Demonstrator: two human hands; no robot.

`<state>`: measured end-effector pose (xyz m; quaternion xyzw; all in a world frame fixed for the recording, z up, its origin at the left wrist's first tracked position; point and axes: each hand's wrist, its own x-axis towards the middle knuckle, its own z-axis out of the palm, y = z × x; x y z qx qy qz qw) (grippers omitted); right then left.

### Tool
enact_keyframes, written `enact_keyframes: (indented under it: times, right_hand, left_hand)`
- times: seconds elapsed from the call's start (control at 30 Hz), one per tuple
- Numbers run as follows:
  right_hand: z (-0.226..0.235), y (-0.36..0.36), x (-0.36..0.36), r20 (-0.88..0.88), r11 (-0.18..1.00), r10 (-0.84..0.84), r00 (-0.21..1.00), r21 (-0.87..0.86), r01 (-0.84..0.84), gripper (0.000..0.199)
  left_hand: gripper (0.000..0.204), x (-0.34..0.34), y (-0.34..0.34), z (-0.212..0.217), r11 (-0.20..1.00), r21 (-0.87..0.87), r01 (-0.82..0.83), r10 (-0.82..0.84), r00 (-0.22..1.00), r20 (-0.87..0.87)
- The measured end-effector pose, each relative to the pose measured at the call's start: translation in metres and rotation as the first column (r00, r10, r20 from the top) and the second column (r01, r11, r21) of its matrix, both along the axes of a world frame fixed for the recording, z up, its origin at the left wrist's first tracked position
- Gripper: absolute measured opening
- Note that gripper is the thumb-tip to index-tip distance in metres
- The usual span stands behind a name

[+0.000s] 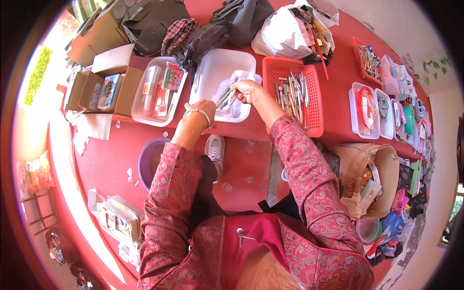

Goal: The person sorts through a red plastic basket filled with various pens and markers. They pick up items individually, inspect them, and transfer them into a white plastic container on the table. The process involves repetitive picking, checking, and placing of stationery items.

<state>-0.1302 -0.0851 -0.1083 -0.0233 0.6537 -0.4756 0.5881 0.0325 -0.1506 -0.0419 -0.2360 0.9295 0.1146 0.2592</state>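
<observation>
My right hand (248,91) is closed, its fingertips pinched on a few pens at a thin clear plastic bag (237,112). The dark, slim pens (223,98) lie slanted over the bag, partly hidden by its folds. Under them is a white plastic tray (205,62), with the bag in its near right part. At the tray's near left edge, my left hand (200,110) has its fingers curled inward; what they hold, if anything, is hidden. A red basket (316,104) just right of my right hand contains many pens and pencils (295,92).
Left stand a white tray (137,110) of stationery and an open cardboard box (126,89). Bags, including a white sack (275,36), line the back. White containers (357,126) sit right. Below are a purple tub (145,162) and a cardboard carton (350,166).
</observation>
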Motion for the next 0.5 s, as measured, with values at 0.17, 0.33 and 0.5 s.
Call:
enact_keyframes:
  times: [0.17,0.33,0.5]
  right_hand:
    - [-0.012,-0.02,0.006,-0.177,0.992,-0.052,0.983,0.106,0.072,0.017]
    - [-0.014,-0.028,0.008,-0.377,0.975,-0.059,0.924,0.177,0.134,0.015]
    - [0.002,-0.006,0.003,-0.353,0.987,0.133,0.926,0.131,-0.092,0.039]
  left_hand:
    - [0.02,-0.001,0.015,0.025,0.998,0.001,0.056,-0.055,0.988,0.146]
    - [0.022,-0.004,0.024,0.034,0.997,-0.063,0.038,-0.034,0.997,0.073]
    - [0.021,0.002,0.021,0.041,0.991,-0.13,0.022,-0.021,1.0,0.011]
